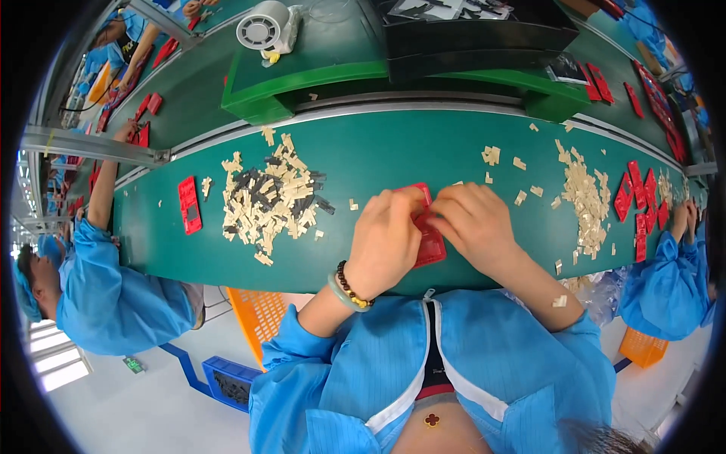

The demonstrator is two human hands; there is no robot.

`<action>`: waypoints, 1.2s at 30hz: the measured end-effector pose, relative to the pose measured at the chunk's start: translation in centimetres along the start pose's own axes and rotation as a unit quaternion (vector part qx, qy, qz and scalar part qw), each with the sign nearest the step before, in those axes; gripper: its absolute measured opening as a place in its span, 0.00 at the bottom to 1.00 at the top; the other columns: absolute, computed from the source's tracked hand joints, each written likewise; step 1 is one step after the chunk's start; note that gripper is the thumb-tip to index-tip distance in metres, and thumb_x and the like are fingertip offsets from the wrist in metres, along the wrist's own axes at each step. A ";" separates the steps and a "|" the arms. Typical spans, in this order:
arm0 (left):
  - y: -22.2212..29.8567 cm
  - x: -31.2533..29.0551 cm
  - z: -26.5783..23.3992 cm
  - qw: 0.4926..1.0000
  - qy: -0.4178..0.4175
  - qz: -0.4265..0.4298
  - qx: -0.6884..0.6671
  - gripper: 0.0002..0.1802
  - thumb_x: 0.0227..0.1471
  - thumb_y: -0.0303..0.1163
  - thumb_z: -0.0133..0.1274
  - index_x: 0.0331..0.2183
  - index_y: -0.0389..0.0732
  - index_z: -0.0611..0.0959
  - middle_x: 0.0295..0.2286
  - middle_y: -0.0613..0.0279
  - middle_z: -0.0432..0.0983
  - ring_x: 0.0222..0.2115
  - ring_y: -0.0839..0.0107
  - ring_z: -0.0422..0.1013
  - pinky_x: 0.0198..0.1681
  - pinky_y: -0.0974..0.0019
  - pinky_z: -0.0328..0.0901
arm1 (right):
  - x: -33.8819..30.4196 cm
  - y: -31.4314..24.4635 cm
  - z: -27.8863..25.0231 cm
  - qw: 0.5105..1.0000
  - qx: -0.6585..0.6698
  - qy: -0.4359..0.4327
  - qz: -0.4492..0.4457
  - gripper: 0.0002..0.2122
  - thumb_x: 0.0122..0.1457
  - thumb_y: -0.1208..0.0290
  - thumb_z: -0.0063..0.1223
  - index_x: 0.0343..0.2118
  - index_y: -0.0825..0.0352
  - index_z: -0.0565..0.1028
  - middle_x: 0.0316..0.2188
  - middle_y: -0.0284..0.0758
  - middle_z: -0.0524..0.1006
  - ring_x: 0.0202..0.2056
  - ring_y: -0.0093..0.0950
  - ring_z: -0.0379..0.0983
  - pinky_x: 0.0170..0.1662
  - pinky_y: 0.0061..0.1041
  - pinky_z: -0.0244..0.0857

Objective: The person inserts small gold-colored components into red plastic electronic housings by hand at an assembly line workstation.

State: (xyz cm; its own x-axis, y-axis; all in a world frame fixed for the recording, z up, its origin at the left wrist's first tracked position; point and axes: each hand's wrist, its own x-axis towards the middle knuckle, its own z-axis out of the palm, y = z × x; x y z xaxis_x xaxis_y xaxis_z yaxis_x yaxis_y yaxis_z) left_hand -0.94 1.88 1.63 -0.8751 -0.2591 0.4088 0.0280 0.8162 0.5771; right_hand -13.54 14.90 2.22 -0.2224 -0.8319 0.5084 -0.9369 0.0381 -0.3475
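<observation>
A red plastic case part lies on the green table just in front of me, partly covered by my fingers. My left hand, with bracelets on the wrist, has its fingers bent over the part's left side and upper end. From the other side my right hand reaches over it, fingertips pinched together against its face. Whatever sits between those fingertips is hidden. To the left is a pile of cream and dark grey small pieces. Another heap of small cream pieces is on the right.
Another red case part lies at the left, and several red parts at the right. A green raised shelf carries a white fan-like device and a black box. Co-workers in blue sit on both sides; a blue bin stands below.
</observation>
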 end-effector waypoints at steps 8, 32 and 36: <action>-3.4 -2.8 1.3 1.000 0.005 -0.001 0.011 0.19 0.45 0.19 0.53 0.42 0.35 0.73 0.43 0.49 0.68 0.45 0.55 0.67 0.47 0.57 0.64 | 0.5 3.7 4.9 0.955 0.221 0.083 0.178 0.02 0.53 0.78 0.55 0.28 0.70 0.74 0.24 0.34 0.76 0.22 0.23 0.71 0.24 0.19 0.64; -3.6 -4.3 4.6 0.994 -0.069 0.008 0.086 0.26 0.42 0.34 0.58 0.45 0.33 0.74 0.46 0.49 0.65 0.49 0.52 0.62 0.48 0.57 0.65 | 0.3 4.7 7.2 0.845 0.348 -0.156 0.376 0.03 0.53 0.79 0.55 0.25 0.72 0.73 0.15 0.29 0.72 0.17 0.14 0.67 0.19 0.15 0.59; -3.4 -4.2 4.2 0.994 -0.074 0.006 0.078 0.27 0.41 0.33 0.58 0.45 0.32 0.74 0.47 0.48 0.64 0.49 0.51 0.61 0.49 0.55 0.64 | 1.0 4.3 6.5 0.837 0.338 -0.178 0.391 0.03 0.53 0.79 0.54 0.25 0.72 0.73 0.15 0.29 0.72 0.18 0.13 0.66 0.20 0.16 0.60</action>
State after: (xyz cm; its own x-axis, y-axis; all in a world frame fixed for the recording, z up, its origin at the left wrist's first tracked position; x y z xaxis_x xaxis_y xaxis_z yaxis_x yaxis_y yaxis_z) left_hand 0.61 2.36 -5.06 -0.9370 -0.1792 0.2999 -0.0264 0.8922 0.4508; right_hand -16.06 10.67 -3.87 -0.4891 -0.8158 -0.3085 -0.1497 0.4270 -0.8918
